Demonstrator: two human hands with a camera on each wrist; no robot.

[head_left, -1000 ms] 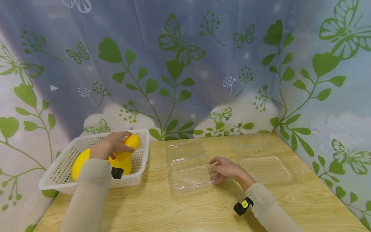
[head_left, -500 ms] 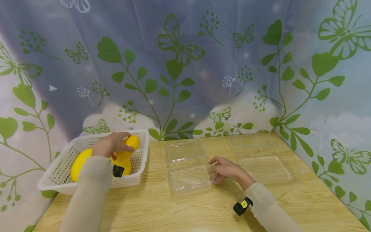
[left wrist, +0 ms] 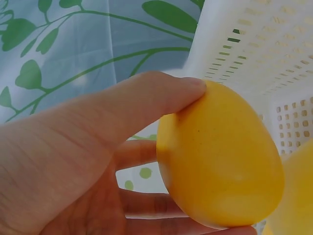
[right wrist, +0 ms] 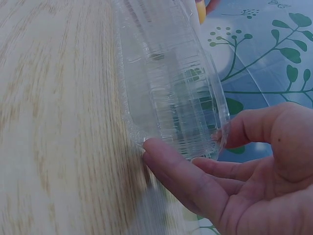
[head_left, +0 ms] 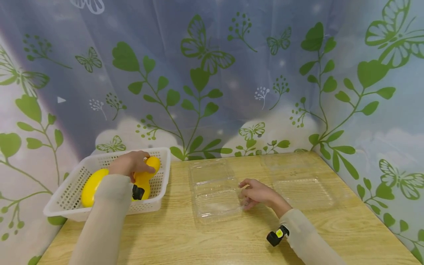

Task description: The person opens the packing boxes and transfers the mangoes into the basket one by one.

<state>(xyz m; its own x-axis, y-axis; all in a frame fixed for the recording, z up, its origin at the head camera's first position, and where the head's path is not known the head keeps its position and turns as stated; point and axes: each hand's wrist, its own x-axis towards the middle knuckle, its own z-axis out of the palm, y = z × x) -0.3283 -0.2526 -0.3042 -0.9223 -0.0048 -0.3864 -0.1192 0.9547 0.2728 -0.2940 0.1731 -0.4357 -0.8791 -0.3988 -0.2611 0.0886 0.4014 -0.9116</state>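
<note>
My left hand point(head_left: 129, 163) grips a smooth yellow mango point(left wrist: 220, 156) with the thumb on one side and fingers curled round the other, inside a white plastic basket point(head_left: 167, 165). Another yellow fruit point(head_left: 94, 187) lies to the left in the basket, partly behind the forearm, and more yellow shows under the hand. On the table, a clear plastic clamshell container point(head_left: 215, 198) lies opened out. My right hand point(head_left: 256, 193) holds its right edge; the right wrist view shows bent fingers and thumb at the container's rim point(right wrist: 222, 117).
More clear plastic containers point(head_left: 304, 191) lie to the right on the wooden table point(head_left: 205, 246). A curtain point(head_left: 212, 92) printed with leaves and butterflies hangs along the back and sides. A small black camera is strapped to each wrist.
My left hand has shifted slightly to the right over the basket with the mango in its grip. The right hand and the clear container have stayed in place.
</note>
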